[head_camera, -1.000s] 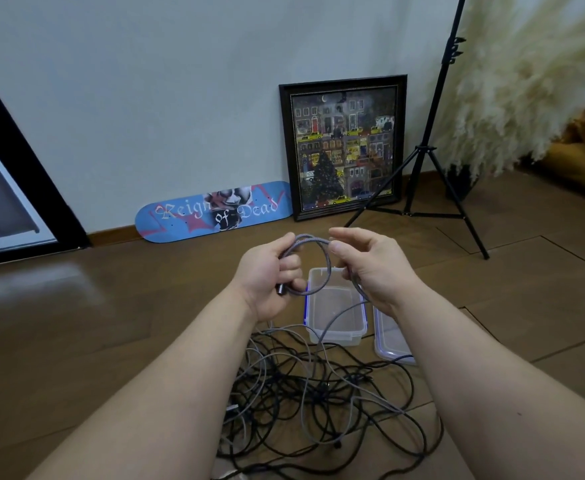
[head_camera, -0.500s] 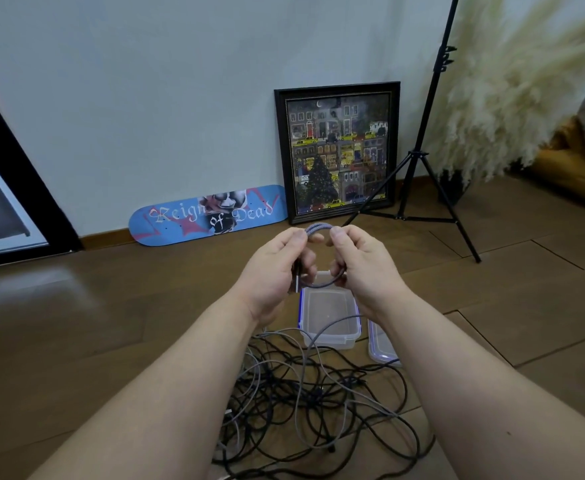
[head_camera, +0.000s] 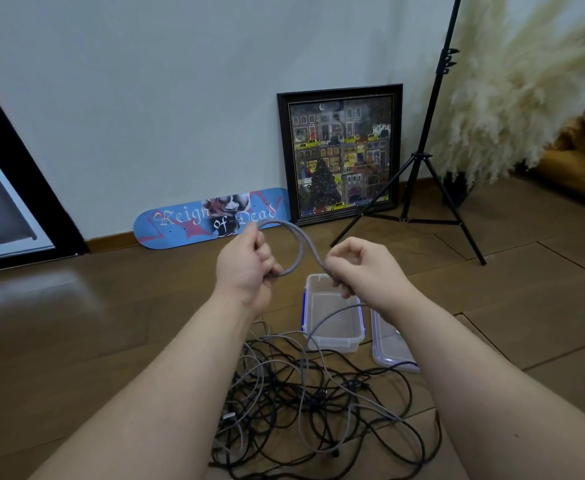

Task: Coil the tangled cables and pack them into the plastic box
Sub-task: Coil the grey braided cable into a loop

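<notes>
- Your fingers (head_camera: 261,252) on the left hand (head_camera: 246,268) curl round a small loop of grey cable (head_camera: 298,244); your right hand (head_camera: 364,268) pinches the same cable just beside it, where it leaves the loop.
- The cable arcs up from the left hand, swings down to the right hand, then drops toward you; where it ends I cannot tell.
- Nearest you, the tangle (head_camera: 312,410) of black and grey cables lies on the floor between your forearms, and I judge it may snag as you draw more length.
- The box (head_camera: 332,336) sits open just beyond the tangle, below both hands, nearer your right; its lid (head_camera: 388,351) lies beside it.
- I judge the next turn depends on feeding the right hand's length leftward onto the loop.
- Farther off, a tripod (head_camera: 419,157), a framed picture (head_camera: 341,154) and a skateboard deck (head_camera: 211,218) stand at the wall, well apart from you.
</notes>
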Action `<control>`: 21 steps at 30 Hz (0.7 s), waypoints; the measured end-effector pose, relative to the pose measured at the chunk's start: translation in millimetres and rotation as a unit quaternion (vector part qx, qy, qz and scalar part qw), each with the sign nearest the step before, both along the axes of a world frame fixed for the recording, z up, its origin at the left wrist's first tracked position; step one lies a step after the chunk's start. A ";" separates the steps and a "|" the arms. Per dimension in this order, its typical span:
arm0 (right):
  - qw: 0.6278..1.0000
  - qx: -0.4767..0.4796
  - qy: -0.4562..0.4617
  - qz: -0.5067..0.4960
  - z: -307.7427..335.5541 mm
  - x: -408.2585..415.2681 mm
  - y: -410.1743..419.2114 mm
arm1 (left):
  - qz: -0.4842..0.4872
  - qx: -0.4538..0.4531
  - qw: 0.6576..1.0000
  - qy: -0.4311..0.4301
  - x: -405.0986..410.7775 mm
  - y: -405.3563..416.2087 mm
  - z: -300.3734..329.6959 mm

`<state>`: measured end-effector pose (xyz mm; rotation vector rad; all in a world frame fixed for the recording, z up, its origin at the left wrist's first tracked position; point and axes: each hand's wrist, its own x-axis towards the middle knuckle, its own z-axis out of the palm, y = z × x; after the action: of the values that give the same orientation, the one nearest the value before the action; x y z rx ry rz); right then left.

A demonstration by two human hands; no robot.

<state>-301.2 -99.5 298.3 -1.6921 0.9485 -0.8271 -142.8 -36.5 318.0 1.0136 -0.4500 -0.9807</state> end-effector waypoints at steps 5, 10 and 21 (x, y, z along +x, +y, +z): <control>0.985 -0.095 0.143 0.019 -3.7 -19.4 -5.4 | 0.166 0.018 0.979 0.116 42.9 -0.6 -8.6; 0.992 -0.101 -0.015 -0.072 -6.1 -24.3 -10.3 | 0.167 0.017 0.980 0.110 51.4 -2.1 -15.4; 0.964 -0.125 0.154 0.176 16.6 17.7 18.7 | 0.006 0.006 0.993 -0.116 22.5 -10.9 -21.9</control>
<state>-283.5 -80.8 315.0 -2.1768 0.7314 -0.4665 -120.3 -47.4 296.1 1.1460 -0.6290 -0.8593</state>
